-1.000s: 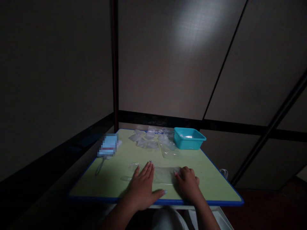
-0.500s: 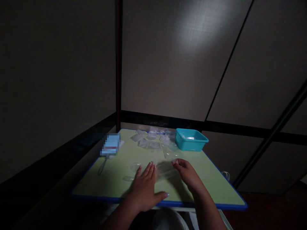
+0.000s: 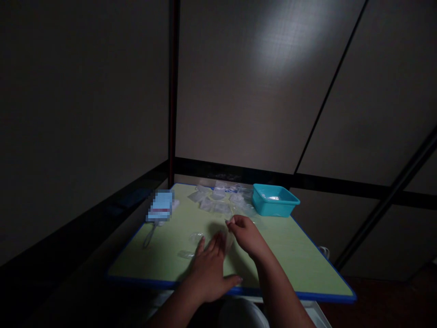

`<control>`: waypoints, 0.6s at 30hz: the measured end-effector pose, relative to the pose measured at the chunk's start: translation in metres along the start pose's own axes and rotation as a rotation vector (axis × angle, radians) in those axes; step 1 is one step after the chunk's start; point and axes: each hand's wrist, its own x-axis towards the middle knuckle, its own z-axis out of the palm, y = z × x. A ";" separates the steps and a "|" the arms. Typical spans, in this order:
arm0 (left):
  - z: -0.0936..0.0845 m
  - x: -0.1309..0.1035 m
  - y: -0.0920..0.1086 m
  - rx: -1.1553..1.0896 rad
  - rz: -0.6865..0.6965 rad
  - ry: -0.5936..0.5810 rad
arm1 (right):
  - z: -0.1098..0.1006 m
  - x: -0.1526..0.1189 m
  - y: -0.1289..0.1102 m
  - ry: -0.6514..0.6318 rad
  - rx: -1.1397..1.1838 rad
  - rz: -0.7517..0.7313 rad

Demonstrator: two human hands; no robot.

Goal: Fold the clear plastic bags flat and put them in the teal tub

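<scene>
My left hand (image 3: 210, 269) lies flat with fingers spread on the green table (image 3: 290, 259), its fingertips against the left part of a clear plastic bag (image 3: 229, 240). The other end of the bag is lifted and pinched between thumb and fingers of my right hand (image 3: 242, 232), just right of and above the left fingertips. Two small clear plastic pieces, a round one (image 3: 197, 237) and a long one (image 3: 186, 254), rest left of my left hand.
Several translucent packets (image 3: 218, 207) lie at the table's back. A turquoise basket (image 3: 275, 207) stands at the back right. At the left are a blurred blue item (image 3: 161, 206) and a looped strap (image 3: 148, 237). Dark panels rise behind.
My right hand has moved left and up, bringing the bag's held end toward my left hand. The left hand stays pressed down. The view has shifted slightly.
</scene>
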 end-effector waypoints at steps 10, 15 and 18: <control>0.002 -0.001 0.001 0.006 0.003 0.073 | 0.034 0.017 -0.006 -0.047 0.012 0.002; 0.001 -0.003 0.001 0.006 0.020 0.084 | 0.031 0.013 -0.014 -0.125 0.082 -0.053; -0.001 -0.004 0.002 -0.013 0.016 0.081 | 0.022 0.005 -0.007 -0.034 0.081 -0.129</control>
